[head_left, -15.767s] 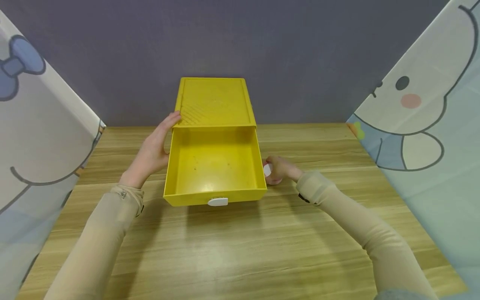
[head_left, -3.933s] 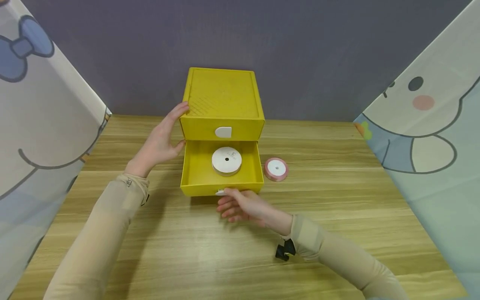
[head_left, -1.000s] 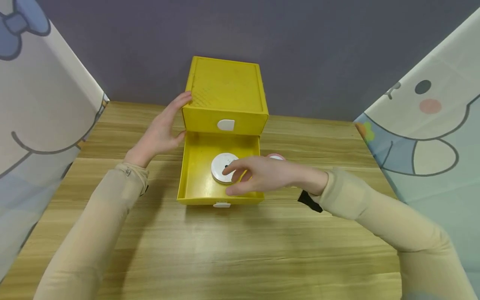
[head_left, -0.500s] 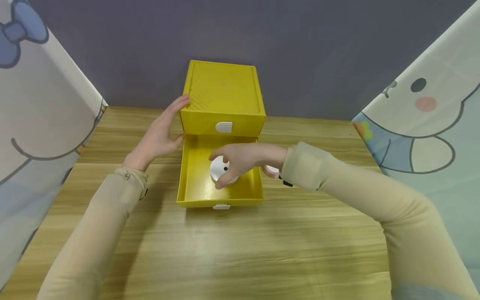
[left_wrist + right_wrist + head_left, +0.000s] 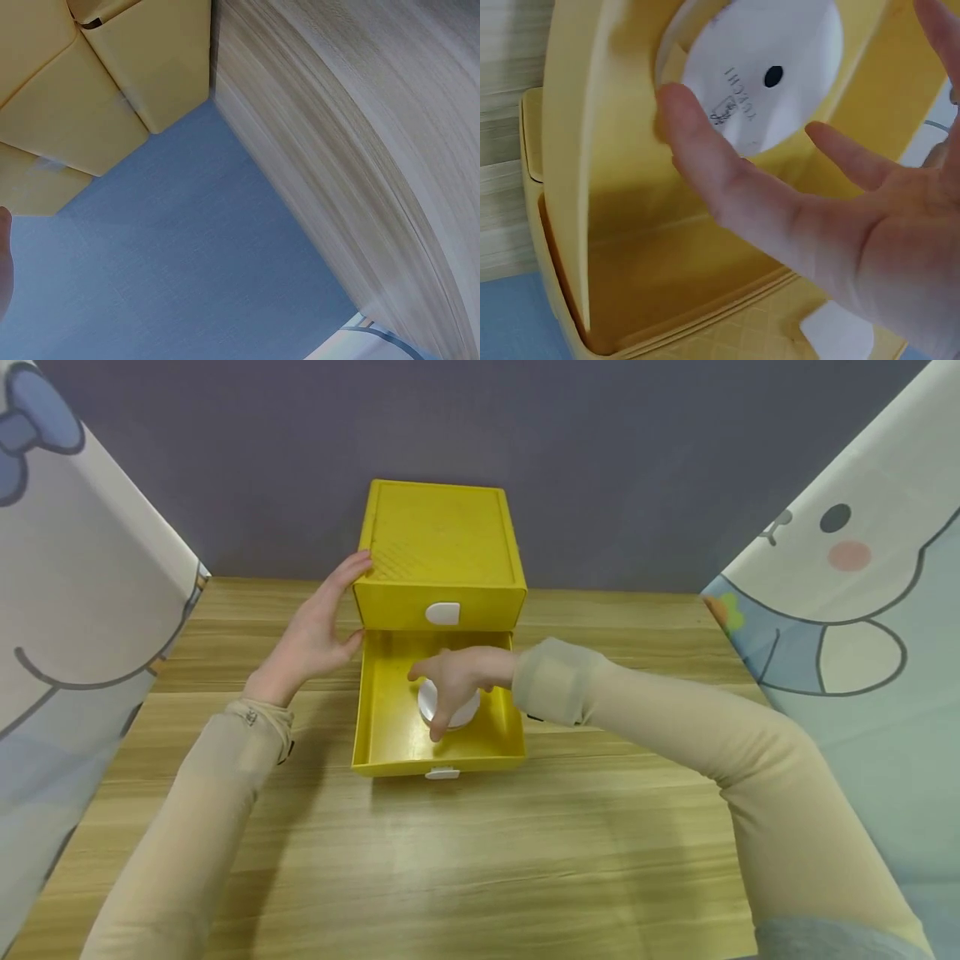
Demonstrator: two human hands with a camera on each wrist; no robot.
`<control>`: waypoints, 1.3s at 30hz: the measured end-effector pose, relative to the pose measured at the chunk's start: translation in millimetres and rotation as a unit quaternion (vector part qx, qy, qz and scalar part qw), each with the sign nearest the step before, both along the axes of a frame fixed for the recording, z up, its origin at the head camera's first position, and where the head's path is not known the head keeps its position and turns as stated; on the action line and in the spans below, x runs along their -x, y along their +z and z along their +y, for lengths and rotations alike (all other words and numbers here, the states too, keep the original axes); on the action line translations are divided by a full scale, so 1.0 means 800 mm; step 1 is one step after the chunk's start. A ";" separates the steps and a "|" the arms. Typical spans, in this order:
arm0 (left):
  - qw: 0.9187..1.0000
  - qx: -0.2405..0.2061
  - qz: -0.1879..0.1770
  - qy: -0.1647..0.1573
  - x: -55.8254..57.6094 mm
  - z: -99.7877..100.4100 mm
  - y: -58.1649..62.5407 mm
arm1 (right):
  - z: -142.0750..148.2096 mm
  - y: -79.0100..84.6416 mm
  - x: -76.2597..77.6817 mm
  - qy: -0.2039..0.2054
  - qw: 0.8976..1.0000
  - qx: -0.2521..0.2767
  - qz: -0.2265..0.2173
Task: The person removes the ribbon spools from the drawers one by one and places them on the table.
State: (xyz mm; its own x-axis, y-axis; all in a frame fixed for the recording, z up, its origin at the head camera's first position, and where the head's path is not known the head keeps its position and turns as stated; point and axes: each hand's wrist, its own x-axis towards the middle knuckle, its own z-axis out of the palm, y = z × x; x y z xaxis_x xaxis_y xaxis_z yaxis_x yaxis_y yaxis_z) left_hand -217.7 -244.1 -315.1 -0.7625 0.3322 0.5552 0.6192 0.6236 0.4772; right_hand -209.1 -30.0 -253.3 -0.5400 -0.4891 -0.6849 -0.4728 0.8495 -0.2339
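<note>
A yellow two-drawer cabinet [image 5: 442, 535] stands against the back wall, its lower drawer [image 5: 393, 769] pulled out and its upper one closed. Inside the lower drawer lies a white-faced ribbon spool [image 5: 467, 710] with a dark centre hole. My right hand [image 5: 452, 678] is over that spool, thumb and fingers spread around it; in the right wrist view a fingertip is close to the edge of the spool [image 5: 802, 45], with no clear grip. Along the cabinet's left side rests my left hand [image 5: 303, 639], its straight fingers touching the upper left edge.
The cabinet sits on a wood-grain table [image 5: 420, 860]. Behind it rises a grey-blue wall [image 5: 600, 468], with cartoon-printed panels [image 5: 847, 652] at both sides. The right sleeve [image 5: 570, 681] covers the spot where a pink ribbon spool lay.
Earlier the upper drawer was open; now it is closed and the lower one is out. My right hand has gone from the drawer handle to over the white spool. The left hand stays put.
</note>
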 end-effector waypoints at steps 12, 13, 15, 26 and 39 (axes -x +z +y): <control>1.000 -0.002 0.009 -0.004 0.001 0.000 0.000 | -0.003 -0.018 -0.001 0.029 0.998 -0.008 0.047; 1.000 -0.002 0.010 -0.004 0.000 0.001 0.001 | -0.003 -0.020 -0.002 0.033 0.998 -0.008 0.057; 1.000 -0.003 0.009 -0.004 0.000 0.001 0.001 | -0.003 -0.024 -0.006 0.035 0.996 -0.005 0.076; 1.000 -0.005 0.007 -0.003 -0.002 0.002 0.002 | -0.002 -0.038 -0.012 0.018 0.993 0.009 0.114; 1.000 -0.007 0.013 -0.007 0.001 0.001 0.000 | 0.032 0.022 -0.014 0.045 0.991 0.085 0.095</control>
State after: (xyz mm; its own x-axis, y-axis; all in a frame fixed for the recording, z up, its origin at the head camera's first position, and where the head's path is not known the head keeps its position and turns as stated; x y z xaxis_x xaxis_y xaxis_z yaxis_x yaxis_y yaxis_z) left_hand -218.3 -243.0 -315.5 -0.7434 0.3343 0.5793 0.6395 0.6088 0.4694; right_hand -198.0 -4.3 -235.7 -0.5996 -0.6414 -0.4787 -0.5948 0.7573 -0.2696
